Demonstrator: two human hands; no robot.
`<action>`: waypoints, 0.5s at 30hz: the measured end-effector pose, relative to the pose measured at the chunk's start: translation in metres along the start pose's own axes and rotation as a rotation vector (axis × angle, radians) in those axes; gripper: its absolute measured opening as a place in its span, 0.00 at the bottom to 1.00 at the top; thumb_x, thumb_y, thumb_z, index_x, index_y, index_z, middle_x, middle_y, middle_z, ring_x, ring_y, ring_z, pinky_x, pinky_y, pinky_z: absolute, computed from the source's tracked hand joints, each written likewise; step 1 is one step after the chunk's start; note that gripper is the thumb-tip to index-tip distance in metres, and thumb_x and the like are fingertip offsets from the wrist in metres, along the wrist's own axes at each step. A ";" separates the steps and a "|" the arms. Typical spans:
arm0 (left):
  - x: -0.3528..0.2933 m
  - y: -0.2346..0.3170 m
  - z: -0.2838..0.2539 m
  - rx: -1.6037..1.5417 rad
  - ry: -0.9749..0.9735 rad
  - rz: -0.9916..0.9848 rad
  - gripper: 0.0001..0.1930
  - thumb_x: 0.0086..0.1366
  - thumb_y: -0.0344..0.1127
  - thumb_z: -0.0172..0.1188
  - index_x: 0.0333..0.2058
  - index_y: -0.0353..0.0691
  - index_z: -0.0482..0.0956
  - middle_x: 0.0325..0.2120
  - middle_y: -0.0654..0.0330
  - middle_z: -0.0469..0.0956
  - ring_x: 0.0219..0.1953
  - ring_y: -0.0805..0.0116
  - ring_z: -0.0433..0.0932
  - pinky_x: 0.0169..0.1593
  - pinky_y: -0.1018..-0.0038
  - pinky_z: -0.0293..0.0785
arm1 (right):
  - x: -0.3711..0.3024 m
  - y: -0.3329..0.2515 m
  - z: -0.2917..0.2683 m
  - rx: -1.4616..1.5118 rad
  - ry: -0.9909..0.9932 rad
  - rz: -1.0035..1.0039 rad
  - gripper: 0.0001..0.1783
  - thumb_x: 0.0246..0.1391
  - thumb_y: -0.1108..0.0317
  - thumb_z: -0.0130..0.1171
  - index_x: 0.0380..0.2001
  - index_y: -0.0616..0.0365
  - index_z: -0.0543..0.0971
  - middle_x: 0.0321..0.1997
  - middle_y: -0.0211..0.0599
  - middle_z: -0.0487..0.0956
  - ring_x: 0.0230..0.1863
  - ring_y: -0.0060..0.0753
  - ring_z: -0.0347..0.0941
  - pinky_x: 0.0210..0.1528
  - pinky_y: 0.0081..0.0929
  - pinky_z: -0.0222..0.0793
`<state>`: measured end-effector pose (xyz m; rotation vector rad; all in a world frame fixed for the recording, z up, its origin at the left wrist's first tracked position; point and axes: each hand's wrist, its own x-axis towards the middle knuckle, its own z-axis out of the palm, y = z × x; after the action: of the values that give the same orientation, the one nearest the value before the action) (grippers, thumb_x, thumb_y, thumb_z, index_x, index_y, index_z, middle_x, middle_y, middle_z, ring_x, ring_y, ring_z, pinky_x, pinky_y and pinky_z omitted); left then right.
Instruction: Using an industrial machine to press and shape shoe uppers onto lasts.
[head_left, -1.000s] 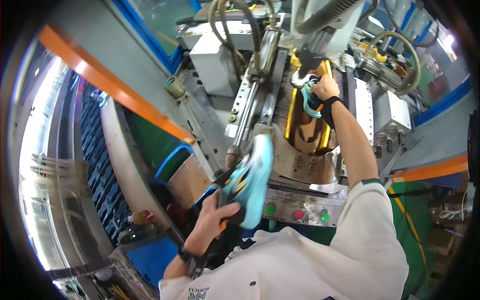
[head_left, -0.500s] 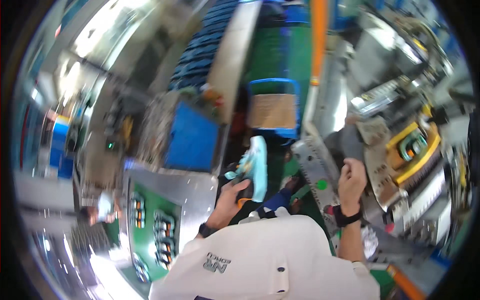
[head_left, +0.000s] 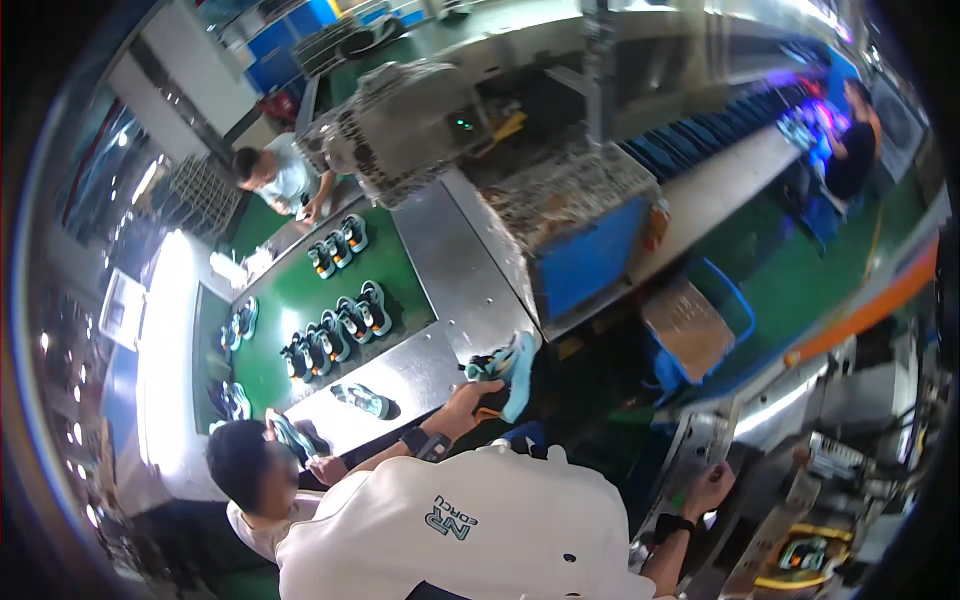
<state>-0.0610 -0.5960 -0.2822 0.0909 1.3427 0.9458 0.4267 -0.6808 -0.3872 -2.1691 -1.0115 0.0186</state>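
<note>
Over the steel table's edge, left hand is closed around a light-blue shoe, held partly past the corner; right hand is wrapped on a machine lever, fingers fully shut. Risk: shoe looks pinched at one end, so it could slip and drop to the floor beside the cardboard box.

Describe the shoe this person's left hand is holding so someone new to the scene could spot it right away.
Start at the long green belt carrying rows of dark shoes, then follow the bare steel table beside it down to its near corner. There the left hand grips a shoe at the table's edge. Unlike the belt's flat-lying pairs, it is single, tipped on its side, with a bright turquoise sole showing.
</note>
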 end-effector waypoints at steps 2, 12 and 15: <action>0.020 0.020 -0.027 -0.094 0.061 0.067 0.13 0.57 0.29 0.66 0.39 0.32 0.78 0.33 0.55 0.80 0.32 0.61 0.83 0.34 0.67 0.82 | 0.048 -0.048 -0.005 0.191 0.079 -0.213 0.10 0.54 0.73 0.57 0.40 0.63 0.77 0.34 0.40 0.74 0.32 0.33 0.71 0.36 0.28 0.68; 0.210 0.123 -0.224 -0.169 0.414 0.235 0.21 0.49 0.33 0.73 0.41 0.34 0.76 0.35 0.47 0.80 0.36 0.51 0.82 0.30 0.52 0.78 | 0.197 -0.556 0.003 0.334 0.033 -1.173 0.09 0.56 0.76 0.59 0.41 0.60 0.77 0.36 0.34 0.78 0.34 0.27 0.71 0.38 0.24 0.67; 0.270 0.146 -0.257 -0.048 0.499 0.351 0.22 0.49 0.37 0.71 0.43 0.40 0.75 0.35 0.55 0.79 0.39 0.58 0.80 0.40 0.59 0.76 | 0.188 -0.707 0.033 0.161 0.045 -1.481 0.14 0.54 0.76 0.60 0.45 0.56 0.78 0.41 0.34 0.80 0.36 0.27 0.74 0.41 0.23 0.69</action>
<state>-0.3747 -0.4495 -0.4830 0.0554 1.7977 1.3560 0.0813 -0.2359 0.0800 -0.8525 -2.2076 -0.5960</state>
